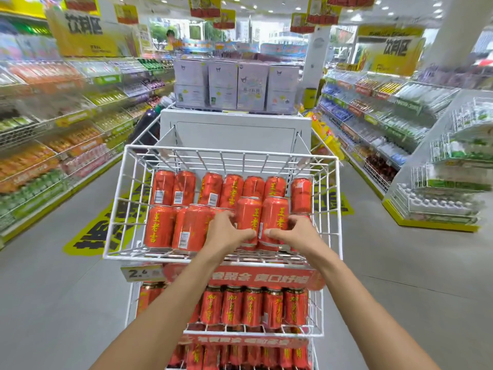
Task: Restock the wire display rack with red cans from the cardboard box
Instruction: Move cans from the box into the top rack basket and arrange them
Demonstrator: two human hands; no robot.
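Observation:
The white wire display rack (117, 209) stands straight ahead, its top basket holding several upright red cans in two rows. My left hand (224, 232) grips a red can (248, 214) in the front row, fingers curled round its left side. Beside it my right hand (293, 231) grips the neighbouring red can (274, 213), thumb on its front. Both cans stand inside the basket, right of centre. Lower shelves (253, 308) of the rack hold more red cans behind red price banners. No cardboard box shows in this view.
A white panel (234, 129) rises behind the basket, with pale purple cartons (234, 84) stacked on top. Stocked drink shelves line the aisle on the left (53, 134) and right (386, 124). Grey floor with a yellow sticker (88, 236) lies on both sides of the rack.

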